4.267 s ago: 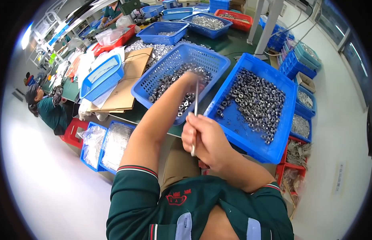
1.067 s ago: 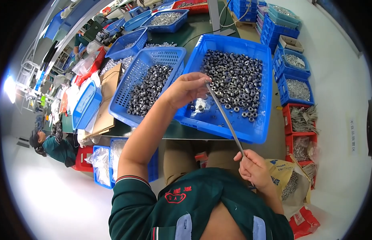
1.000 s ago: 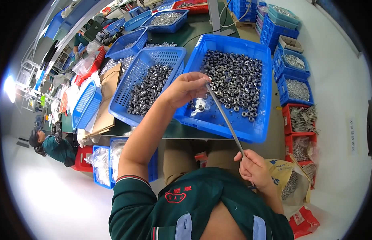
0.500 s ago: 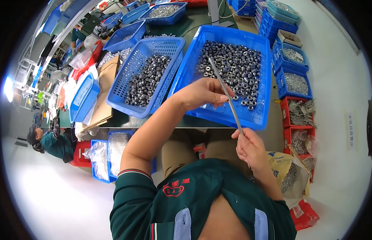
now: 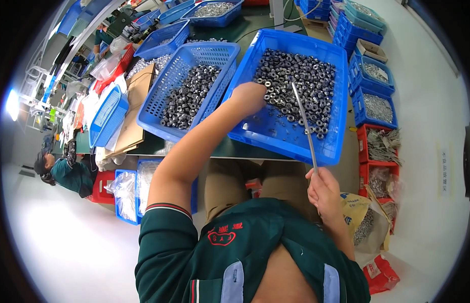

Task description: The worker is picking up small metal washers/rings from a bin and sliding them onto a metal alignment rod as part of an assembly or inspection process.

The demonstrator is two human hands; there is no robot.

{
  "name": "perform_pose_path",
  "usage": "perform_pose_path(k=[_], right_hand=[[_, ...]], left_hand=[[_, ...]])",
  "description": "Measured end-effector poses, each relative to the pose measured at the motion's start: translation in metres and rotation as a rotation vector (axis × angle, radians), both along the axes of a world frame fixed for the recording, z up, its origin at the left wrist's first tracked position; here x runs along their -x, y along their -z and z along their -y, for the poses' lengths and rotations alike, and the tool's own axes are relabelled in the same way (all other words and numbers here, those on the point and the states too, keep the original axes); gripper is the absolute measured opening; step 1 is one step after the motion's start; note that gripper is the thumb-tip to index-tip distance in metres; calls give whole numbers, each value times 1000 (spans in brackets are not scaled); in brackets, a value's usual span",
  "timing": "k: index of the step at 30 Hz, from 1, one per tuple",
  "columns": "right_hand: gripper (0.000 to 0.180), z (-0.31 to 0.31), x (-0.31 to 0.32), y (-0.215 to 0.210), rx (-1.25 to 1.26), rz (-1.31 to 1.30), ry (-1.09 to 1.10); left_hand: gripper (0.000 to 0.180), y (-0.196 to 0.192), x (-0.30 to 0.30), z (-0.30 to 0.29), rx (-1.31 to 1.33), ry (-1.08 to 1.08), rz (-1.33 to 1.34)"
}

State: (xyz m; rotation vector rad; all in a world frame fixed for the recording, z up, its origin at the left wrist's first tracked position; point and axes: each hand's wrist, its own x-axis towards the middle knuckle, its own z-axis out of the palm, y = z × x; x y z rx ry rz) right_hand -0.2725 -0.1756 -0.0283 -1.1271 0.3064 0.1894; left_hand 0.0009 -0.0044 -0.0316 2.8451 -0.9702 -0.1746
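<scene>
My right hand [image 5: 324, 192] is closed around the lower part of a thin, straight metal rod [image 5: 305, 118]. The rod slants up and away over a blue tray [image 5: 341, 101], its far end above a pile of small dark metal rings that look like nuts [image 5: 295, 76]. At the left side of that pile, my left hand [image 5: 250, 98] reaches down inside the tray. Its back faces up and its fingertips are hidden, so what it holds, if anything, does not show. A few rings and small bits lie loose near it.
A perforated blue basket [image 5: 146, 113] with more dark metal pieces stands left of the tray, beside brown cardboard [image 5: 134, 108]. Blue and red bins [image 5: 370, 144] of metal parts are stacked at right. Another person [image 5: 71, 174] sits far left.
My left hand has left the rod's middle and moved away and left, down to the rings. My right hand has shifted slightly right and nearer, still holding the rod.
</scene>
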Motion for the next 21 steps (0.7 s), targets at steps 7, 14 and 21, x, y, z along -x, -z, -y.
perform_pose_path(k=[7,14,21], right_hand=[[15,-2,2,-3,18,22,-12],[17,1,0,2,18,19,-21],[13,8,4,4,-25,30,-101]], left_hand=[[10,30,-8,7,-64,-3,73],[14,14,-6,10,-42,-45,13],[15,-22,1,-9,1156,-250,-1236]])
